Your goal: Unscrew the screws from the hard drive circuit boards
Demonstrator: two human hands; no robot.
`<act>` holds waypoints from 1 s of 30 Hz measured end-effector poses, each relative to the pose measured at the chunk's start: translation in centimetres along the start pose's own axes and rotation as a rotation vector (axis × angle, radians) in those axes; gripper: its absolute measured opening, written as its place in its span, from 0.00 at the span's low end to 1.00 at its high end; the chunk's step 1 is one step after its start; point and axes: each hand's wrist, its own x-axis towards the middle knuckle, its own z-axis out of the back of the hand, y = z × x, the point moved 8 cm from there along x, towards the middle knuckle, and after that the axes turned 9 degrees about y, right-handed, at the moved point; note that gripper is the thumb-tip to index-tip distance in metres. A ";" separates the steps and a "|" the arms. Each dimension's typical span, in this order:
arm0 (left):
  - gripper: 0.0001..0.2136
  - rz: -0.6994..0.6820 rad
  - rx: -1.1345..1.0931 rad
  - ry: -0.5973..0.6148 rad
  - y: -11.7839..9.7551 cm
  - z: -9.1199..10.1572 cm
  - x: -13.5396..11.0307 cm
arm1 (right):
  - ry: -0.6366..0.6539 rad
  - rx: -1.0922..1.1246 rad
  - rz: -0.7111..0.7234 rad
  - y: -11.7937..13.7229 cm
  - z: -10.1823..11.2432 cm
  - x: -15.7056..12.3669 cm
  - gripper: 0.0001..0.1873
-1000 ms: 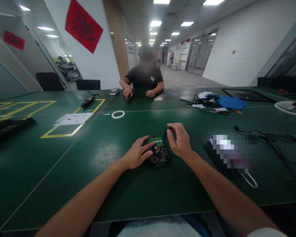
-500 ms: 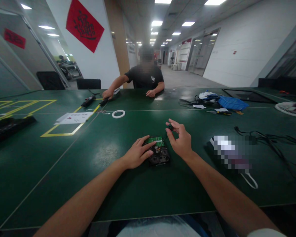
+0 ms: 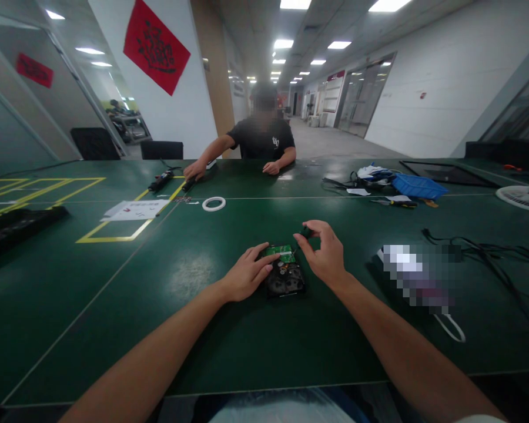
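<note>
A hard drive (image 3: 286, 279) with a green circuit board (image 3: 280, 254) at its far end lies on the table in front of me. My left hand (image 3: 249, 273) rests on its left side, fingers spread, with fingertips on the board and the dark casing. Above the board's far right corner is my right hand (image 3: 324, 247), its thumb and fingers pinched round the short dark handle of a small screwdriver (image 3: 305, 232). The screwdriver's tip is too small to make out.
A white tape roll (image 3: 214, 204) and a paper sheet (image 3: 134, 210) lie ahead left. At the right are a blurred-out object (image 3: 417, 279), black cables (image 3: 489, 249), a blue basket (image 3: 418, 185) and pliers (image 3: 397, 202). Across the table a person (image 3: 262, 138) touches a black tool (image 3: 188, 184).
My right hand has tilted and turned slightly, with the screwdriver handle a little lower. My left hand stays on the hard drive. The whole view has shifted slightly.
</note>
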 end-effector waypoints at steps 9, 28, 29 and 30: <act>0.23 -0.007 0.002 -0.016 -0.2 0.1 -0.1 | -0.021 -0.011 -0.039 -0.1 0.1 -0.2 0.18; 0.22 0.036 -0.059 -0.040 0.2 0.1 -0.2 | -0.025 0.059 0.007 0.1 -0.2 -0.2 0.17; 0.21 0.036 -0.059 -0.038 0.2 0.1 -0.2 | -0.029 0.071 -0.004 0.0 -0.2 -0.2 0.17; 0.21 0.037 -0.057 -0.039 0.2 0.1 -0.2 | -0.028 0.071 -0.010 -0.1 -0.1 -0.2 0.17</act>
